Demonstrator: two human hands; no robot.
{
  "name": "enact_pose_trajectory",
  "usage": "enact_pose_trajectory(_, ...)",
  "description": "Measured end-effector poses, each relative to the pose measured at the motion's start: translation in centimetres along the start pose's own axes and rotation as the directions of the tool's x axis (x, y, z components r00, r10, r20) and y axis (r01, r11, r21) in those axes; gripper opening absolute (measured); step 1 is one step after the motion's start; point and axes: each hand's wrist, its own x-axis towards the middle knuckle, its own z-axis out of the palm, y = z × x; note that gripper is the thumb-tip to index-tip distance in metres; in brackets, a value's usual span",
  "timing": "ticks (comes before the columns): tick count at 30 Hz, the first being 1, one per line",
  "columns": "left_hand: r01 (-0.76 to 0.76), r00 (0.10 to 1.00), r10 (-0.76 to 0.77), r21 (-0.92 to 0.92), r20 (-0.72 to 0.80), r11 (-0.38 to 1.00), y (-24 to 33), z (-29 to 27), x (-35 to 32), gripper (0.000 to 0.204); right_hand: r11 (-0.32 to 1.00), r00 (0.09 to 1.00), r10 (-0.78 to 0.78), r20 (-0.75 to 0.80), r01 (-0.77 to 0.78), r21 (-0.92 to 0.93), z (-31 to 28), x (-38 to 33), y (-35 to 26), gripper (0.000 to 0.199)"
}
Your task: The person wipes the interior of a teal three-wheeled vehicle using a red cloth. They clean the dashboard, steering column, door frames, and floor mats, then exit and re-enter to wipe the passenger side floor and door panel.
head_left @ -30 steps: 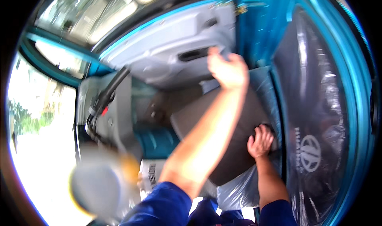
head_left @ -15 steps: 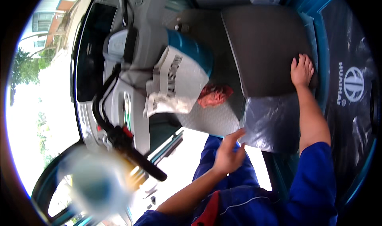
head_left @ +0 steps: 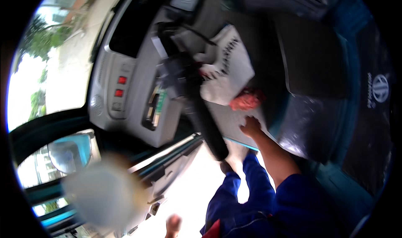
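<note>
My right hand (head_left: pixel 251 126) reaches over the cab floor (head_left: pixel 217 112), just short of a crumpled red cloth (head_left: pixel 248 100). Its thumb stands apart from its fingers, and nothing shows in it. Beyond the cloth lies a white printed sack (head_left: pixel 230 68) with dark lettering. My left hand (head_left: pixel 173 224) is low in the picture, over the bright ground outside the door opening, and motion smears its fingers. Between my hands and the dashboard, a black handlebar grip (head_left: pixel 207 127) juts toward me.
A dark seat (head_left: pixel 312 58) is at the right, its nearer part (head_left: pixel 307 123) under clear plastic. On the grey dashboard (head_left: pixel 140 83) sit red switches (head_left: pixel 120 86). A door with a round mirror (head_left: pixel 69 154) hangs at the left. A pale round blur (head_left: pixel 104 192) covers the lower left.
My right hand has left the seat and come down toward the red cloth. My left hand has dropped toward the lower edge. The view has shifted, bringing the handlebar more central.
</note>
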Motion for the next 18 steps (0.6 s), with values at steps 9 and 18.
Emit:
enact_pose_trajectory(9, 0.062, 0.991, -0.093, 0.276, 0.098, 0.959, -15.1, 13.7, -3.8, 0.056, 0.997, 0.99, 0.062, -0.125, -0.067, -0.036, 3.3, 12.5, 3.4, 0.126)
enact_pose_trajectory(18, -0.192, 0.981, 0.192, -0.002, -0.019, 0.981, -19.9, 21.4, 0.3, 0.062, 0.98, 0.805, -0.009, -0.593, -0.111, -0.166, 9.8, 13.9, 6.3, 0.1)
